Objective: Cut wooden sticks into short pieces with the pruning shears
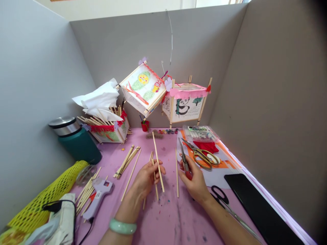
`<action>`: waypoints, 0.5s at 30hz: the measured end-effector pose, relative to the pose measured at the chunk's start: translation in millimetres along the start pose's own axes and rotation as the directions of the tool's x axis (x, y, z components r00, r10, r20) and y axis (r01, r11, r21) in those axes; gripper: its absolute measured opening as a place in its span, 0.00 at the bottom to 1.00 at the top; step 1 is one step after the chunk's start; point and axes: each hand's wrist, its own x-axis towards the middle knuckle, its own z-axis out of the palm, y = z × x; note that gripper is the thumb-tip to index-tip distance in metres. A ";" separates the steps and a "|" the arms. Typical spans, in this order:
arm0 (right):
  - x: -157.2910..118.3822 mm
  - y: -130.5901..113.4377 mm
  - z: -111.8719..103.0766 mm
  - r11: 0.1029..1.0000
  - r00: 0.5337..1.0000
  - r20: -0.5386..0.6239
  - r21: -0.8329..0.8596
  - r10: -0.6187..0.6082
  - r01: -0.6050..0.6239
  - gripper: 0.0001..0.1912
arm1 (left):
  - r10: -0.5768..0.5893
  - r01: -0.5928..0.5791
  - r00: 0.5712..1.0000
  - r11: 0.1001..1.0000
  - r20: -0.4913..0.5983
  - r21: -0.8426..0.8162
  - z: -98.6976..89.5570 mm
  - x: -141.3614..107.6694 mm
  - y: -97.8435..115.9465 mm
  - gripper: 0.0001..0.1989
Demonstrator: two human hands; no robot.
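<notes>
Pink-covered table (pixel 168 217) is carrying the work: left hand (pixel 146 178) is gripping bamboo sticks (pixel 157 161) above it, right hand (pixel 194 183) is clamping red-handled pliers (pixel 185 163). Risk: sticks slipping if pinch loosens.

Craft booth: grey partition walls (pixel 158 51) around pink-covered table (pixel 166 224); paper lanterns (pixel 163 95) upper centre, glue gun (pixel 98 199) lower left, wooden sticks (pixel 125 166) mid-table.

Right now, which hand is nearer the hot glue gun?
Left. The left hand, holding wooden sticks, is to the right of the hot glue gun, not touching it. The right hand, gripping red-handled pliers, is farther right, beyond the left hand.
</notes>
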 end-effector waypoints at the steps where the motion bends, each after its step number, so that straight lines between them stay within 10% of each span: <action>1: -0.3 0.1 0.3 1.000 1.000 0.002 0.003 0.003 -0.003 0.24 | 0.003 -0.004 0.999 1.000 -0.042 -0.022 -0.5 0.7 -0.5 0.10; 15: -1.7 -0.7 0.5 0.999 0.999 0.026 -0.036 -0.022 0.023 0.25 | 0.050 -0.034 0.955 0.998 -0.294 0.061 -1.3 3.6 -3.5 0.10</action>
